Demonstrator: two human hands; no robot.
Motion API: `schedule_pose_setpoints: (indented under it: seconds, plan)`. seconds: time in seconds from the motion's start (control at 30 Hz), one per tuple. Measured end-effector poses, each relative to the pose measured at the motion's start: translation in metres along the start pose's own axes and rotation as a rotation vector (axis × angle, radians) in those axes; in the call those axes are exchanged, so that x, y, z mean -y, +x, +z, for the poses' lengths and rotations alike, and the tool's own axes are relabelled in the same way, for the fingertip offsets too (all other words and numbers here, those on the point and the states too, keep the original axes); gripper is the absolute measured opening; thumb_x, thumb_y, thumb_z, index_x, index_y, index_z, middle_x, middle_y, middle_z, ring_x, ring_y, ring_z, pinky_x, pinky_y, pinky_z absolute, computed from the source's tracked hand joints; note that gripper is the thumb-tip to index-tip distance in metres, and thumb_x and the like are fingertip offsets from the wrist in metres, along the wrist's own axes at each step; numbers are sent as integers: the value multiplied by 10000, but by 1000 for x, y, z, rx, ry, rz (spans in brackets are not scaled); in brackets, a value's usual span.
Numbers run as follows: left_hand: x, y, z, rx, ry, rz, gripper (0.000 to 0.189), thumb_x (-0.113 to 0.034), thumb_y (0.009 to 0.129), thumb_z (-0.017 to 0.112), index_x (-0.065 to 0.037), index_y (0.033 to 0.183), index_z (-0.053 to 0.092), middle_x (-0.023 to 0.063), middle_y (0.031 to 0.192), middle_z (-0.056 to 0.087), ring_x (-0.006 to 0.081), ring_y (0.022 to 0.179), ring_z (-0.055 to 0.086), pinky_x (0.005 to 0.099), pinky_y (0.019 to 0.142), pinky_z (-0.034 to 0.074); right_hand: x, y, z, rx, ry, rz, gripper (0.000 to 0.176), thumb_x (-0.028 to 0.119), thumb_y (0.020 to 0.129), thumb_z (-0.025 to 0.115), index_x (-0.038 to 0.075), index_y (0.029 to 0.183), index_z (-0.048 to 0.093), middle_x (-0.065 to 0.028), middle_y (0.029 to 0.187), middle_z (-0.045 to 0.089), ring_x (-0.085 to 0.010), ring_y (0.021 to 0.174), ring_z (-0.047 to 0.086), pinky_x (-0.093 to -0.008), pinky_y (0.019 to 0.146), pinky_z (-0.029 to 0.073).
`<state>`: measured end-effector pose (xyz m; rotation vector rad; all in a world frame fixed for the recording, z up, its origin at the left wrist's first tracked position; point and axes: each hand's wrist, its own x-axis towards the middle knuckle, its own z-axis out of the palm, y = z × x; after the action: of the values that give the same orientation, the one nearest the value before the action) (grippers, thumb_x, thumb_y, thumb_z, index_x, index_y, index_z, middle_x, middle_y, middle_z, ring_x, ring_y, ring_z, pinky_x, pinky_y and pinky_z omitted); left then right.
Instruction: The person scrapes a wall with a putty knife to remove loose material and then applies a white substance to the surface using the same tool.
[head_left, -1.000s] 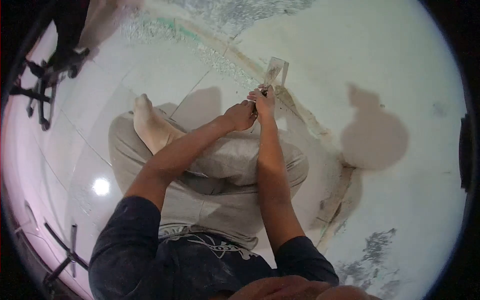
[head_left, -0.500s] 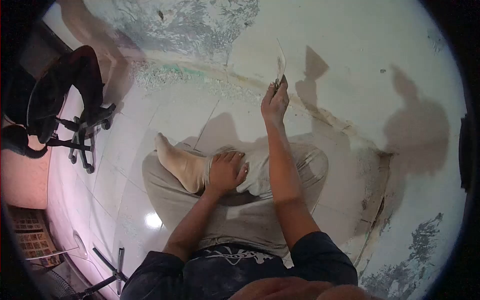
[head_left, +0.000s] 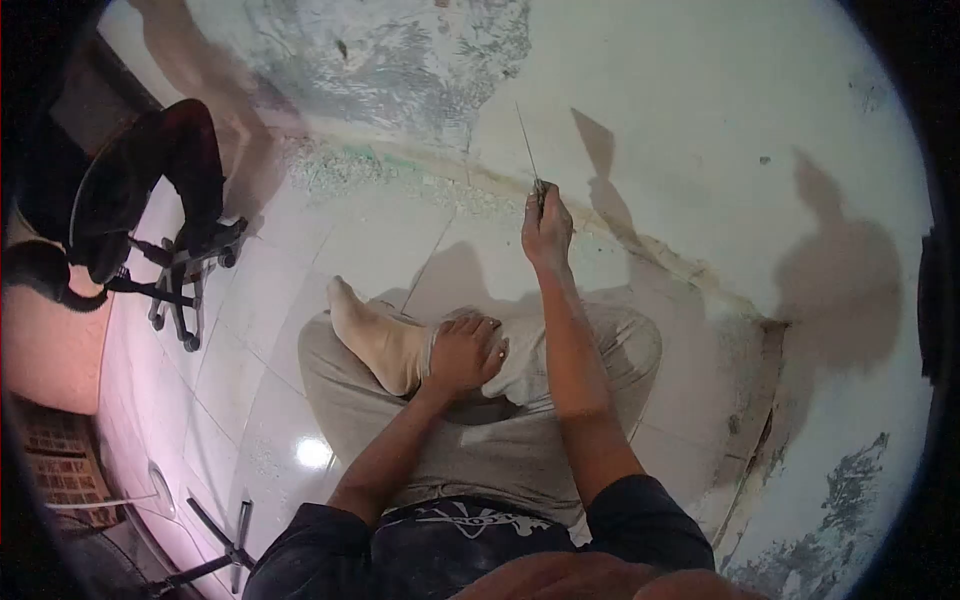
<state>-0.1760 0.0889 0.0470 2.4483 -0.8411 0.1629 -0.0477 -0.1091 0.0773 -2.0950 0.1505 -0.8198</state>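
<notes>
My right hand (head_left: 548,228) is raised in front of the wall, closed around the handle of a putty knife (head_left: 528,143). Its thin blade points up and is seen nearly edge-on, while its wedge-shaped shadow falls on the wall to the right. I cannot make out contact between blade and wall. My left hand (head_left: 466,355) rests on my crossed legs in grey trousers (head_left: 450,445), beside the ankle of my socked foot (head_left: 375,340). Its fingers lie spread over the cloth and hold nothing.
The wall (head_left: 680,100) has peeled, grey patches. Crumbled flakes (head_left: 335,170) lie along its base on the tiled floor (head_left: 270,330). A black wheeled chair (head_left: 190,215) stands at left, with a dark stand base (head_left: 235,550) lower left. A rough gap (head_left: 765,400) runs along the right floor edge.
The putty knife has turned in my right hand, so its blade now shows as a thin line. The whole view has shifted slightly. My left hand stays on my leg.
</notes>
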Motion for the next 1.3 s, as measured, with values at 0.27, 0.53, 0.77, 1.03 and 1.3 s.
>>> schedule_pose_setpoints:
  seconds: [0.27,0.53,0.77,1.03,1.3]
  plan:
    - [19,10,-13,285,-169,-76,386,-312,865,566,-58,1154,583,167,1149,601,328,1106,555,424,950,416,-62,-42,64,894,-311,120,353,301,887,548,-20,1026,593,-216,895,647,-372,882,625,-430,791,480]
    - [135,47,-17,332,-215,-565,361,-330,886,559,-18,1053,627,177,983,678,351,956,639,422,866,491,-34,-44,53,1030,-292,65,378,342,846,601,-11,982,612,-224,992,632,-365,960,599,-445,818,460]
    - [130,43,-13,656,-169,-329,412,-365,893,552,-33,1134,578,208,1095,637,350,1045,602,421,896,462,-20,-33,51,804,-284,167,291,254,800,592,23,977,598,-234,876,651,-398,893,626,-455,777,477]
    - [137,48,-6,668,-227,-424,438,-424,894,530,-60,1130,589,207,1128,623,344,1110,566,430,935,437,-21,-29,48,403,-7,164,326,244,882,551,20,1117,517,-193,837,608,-393,773,570,-424,725,451]
    - [149,47,9,623,-202,-402,438,-435,886,546,-65,1117,582,212,1124,620,380,1062,576,436,922,440,-32,-23,55,591,-135,240,383,229,871,613,108,1215,495,-158,838,634,-285,806,623,-399,735,470]
